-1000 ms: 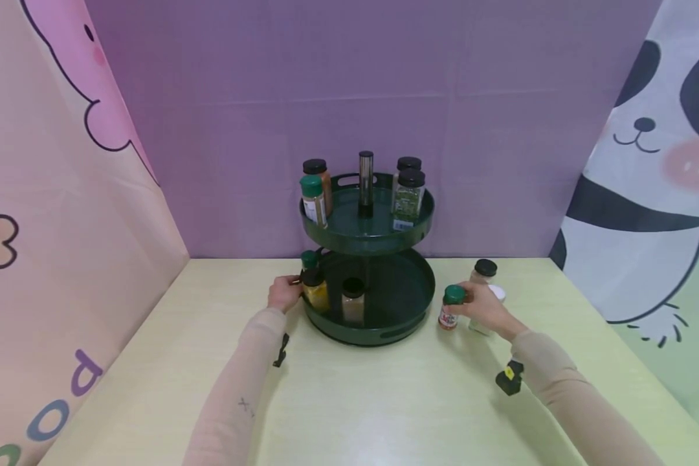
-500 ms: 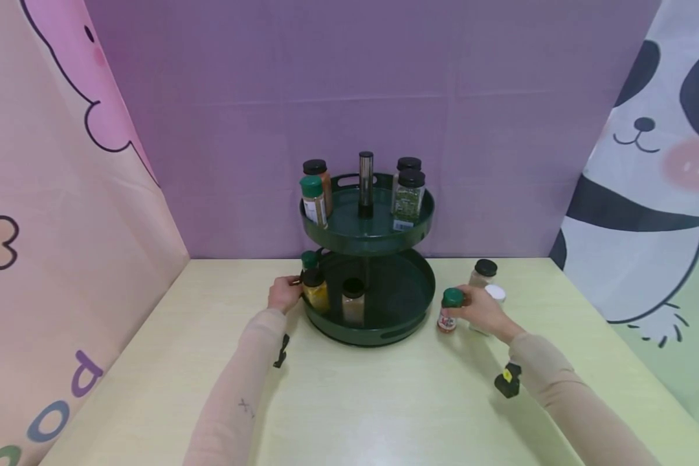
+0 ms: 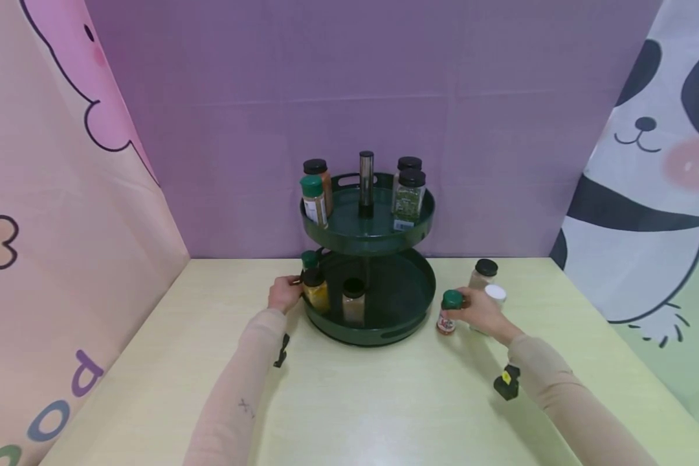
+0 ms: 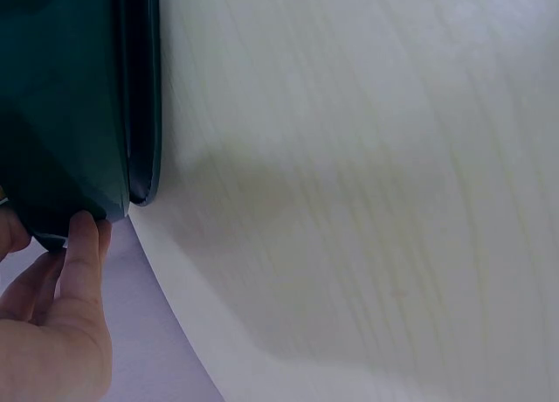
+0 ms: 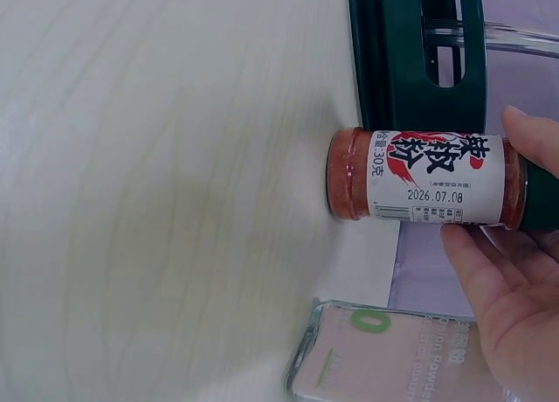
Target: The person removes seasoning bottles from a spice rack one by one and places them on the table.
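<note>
My left hand (image 3: 284, 294) grips the rim of the dark green lower tray (image 3: 361, 336) of a two-tier spice rack at its left side. Thumb and fingers sit on either side of that rim in the left wrist view. To the right of the rack, my right hand (image 3: 482, 312) holds a small jar of red chilli powder (image 5: 428, 176) near its green cap. The jar is upright, close over the table, with its white label showing in the right wrist view. Behind the right hand stand a black-lidded jar (image 3: 485, 268) and a white-lidded jar (image 3: 495, 293), both partly hidden.
On the lower tray are a yellow spice jar (image 3: 317, 298), a green-capped jar (image 3: 309, 260) and a brown powder jar (image 3: 353, 307). The upper tray (image 3: 367, 244) carries several jars around a metal post (image 3: 366, 184). A purple backdrop (image 3: 239, 129) hangs behind the table.
My right hand and the chilli powder jar have shifted slightly left and nearer to me, uncovering more of the white lid. The left hand and the rack have not visibly moved.
</note>
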`<state>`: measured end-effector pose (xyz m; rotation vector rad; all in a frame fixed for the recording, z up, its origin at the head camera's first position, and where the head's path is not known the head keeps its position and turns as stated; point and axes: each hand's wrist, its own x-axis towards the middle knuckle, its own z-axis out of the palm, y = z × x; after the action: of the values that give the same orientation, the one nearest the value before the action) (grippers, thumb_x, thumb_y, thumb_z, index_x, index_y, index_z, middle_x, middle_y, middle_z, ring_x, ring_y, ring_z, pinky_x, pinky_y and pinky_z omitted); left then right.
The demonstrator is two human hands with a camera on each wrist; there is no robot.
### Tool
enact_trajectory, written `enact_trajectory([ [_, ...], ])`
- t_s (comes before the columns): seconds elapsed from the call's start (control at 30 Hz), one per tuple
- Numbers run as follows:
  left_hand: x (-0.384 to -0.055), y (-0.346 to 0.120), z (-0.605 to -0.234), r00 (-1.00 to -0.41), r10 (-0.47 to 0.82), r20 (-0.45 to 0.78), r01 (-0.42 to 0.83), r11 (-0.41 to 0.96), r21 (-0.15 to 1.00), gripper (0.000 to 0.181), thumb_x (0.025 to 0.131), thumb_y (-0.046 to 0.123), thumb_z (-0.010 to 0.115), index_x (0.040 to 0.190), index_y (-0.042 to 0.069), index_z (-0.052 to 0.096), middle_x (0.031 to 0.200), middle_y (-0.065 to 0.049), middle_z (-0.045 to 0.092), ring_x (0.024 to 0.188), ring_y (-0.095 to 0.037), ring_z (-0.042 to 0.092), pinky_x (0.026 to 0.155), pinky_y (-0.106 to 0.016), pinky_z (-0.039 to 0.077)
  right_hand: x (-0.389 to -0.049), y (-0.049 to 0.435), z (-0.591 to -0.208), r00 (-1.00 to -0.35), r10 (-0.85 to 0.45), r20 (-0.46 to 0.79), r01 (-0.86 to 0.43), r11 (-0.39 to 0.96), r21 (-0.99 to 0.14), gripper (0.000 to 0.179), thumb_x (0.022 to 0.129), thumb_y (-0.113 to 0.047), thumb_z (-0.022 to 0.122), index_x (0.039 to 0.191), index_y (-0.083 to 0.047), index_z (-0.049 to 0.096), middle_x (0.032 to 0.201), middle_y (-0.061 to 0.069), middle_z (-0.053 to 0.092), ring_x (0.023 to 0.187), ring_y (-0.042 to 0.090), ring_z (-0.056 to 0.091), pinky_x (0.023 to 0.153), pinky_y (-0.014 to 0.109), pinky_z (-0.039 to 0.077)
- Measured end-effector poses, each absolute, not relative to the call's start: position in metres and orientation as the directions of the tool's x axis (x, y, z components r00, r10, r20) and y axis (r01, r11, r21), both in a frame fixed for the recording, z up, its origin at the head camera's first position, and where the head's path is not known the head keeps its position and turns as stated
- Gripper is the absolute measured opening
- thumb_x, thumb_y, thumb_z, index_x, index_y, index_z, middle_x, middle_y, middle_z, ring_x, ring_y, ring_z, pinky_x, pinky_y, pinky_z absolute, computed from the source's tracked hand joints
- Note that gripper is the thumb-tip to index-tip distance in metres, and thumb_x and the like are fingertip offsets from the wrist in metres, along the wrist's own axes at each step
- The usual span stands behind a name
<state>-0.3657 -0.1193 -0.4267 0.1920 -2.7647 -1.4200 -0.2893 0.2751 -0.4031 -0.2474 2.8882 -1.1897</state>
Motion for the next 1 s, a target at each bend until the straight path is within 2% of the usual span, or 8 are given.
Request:
enact_trajectory([
  [0.63, -0.367, -0.120, -0.428, -0.992, -0.114, -0.044, -0.103, 0.577, 0.810, 0.039, 0.090, 0.021, 0.052, 0.125, 0.005, 0.056, 0.123, -0.016, 0.058, 0.112, -0.031, 0.055, 0.091, -0.039, 0.046, -0.289, 0.274, -0.401, -0.991, -0.131, 0.021, -0.109, 0.711, -0.695, 0.055, 0.079, -0.022, 0.070, 0.121, 0.008, 0.049, 0.114, 0.027, 0.058, 0.100, 0.035, 0.059, 0.082, 0.042, 0.052],
  [1.0, -0.366, -0.120, -0.427, -0.993, -0.107, -0.049, -0.102, 0.573, 0.813, 0.039, 0.090, 0.021, 0.052, 0.125, 0.005, 0.056, 0.124, -0.017, 0.058, 0.111, -0.031, 0.056, 0.090, -0.039, 0.047, -0.288, 0.274, -0.391, -0.986, -0.167, -0.006, -0.102, 0.630, -0.770, 0.068, 0.083, -0.021, 0.066, 0.137, 0.006, 0.033, 0.132, 0.028, 0.044, 0.116, 0.043, 0.048, 0.093, 0.046, 0.046],
])
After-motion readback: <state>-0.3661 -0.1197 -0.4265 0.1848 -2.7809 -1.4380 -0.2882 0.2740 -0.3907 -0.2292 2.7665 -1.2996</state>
